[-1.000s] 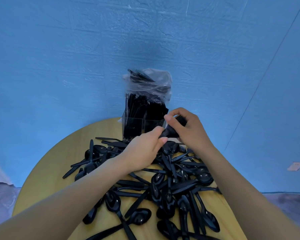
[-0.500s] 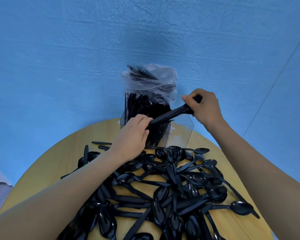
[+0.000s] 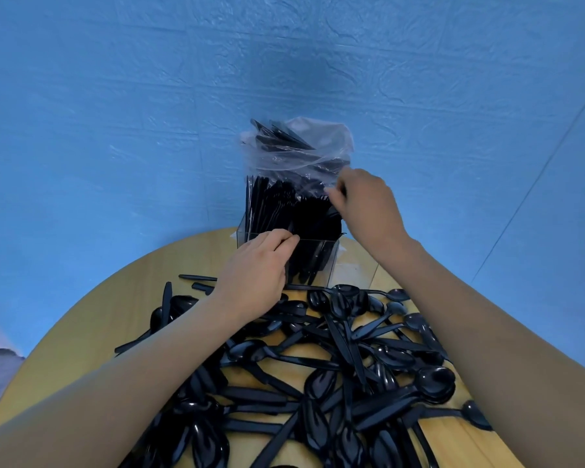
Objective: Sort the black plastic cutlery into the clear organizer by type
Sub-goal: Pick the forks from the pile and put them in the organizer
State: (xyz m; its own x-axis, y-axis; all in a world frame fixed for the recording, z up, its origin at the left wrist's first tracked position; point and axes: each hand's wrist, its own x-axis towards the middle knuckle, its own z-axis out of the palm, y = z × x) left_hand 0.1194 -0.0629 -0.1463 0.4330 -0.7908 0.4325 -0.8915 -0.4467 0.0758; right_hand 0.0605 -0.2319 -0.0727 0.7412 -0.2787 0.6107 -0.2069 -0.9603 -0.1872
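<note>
The clear organizer [image 3: 321,261] stands at the far edge of the round wooden table [image 3: 115,319], packed with upright black cutlery [image 3: 284,207]. My left hand [image 3: 254,278] grips the organizer's front left rim with curled fingers. My right hand [image 3: 365,204] is above the organizer's right side. Its fingertips and thumb pinch a black piece down among the upright ones, and that piece's type is hidden. A loose heap of black spoons and other cutlery [image 3: 335,366] covers the table in front of the organizer, under both forearms.
A clear plastic bag [image 3: 304,146] holding more black cutlery sits behind and above the organizer, against the blue wall [image 3: 149,113]. Two loose black pieces [image 3: 196,282] lie left of the organizer. The table's left part shows bare wood.
My right hand carried a long black piece from above the heap up and over to the organizer's right side and lowered it in. My left hand moved from that piece to the organizer's front rim.
</note>
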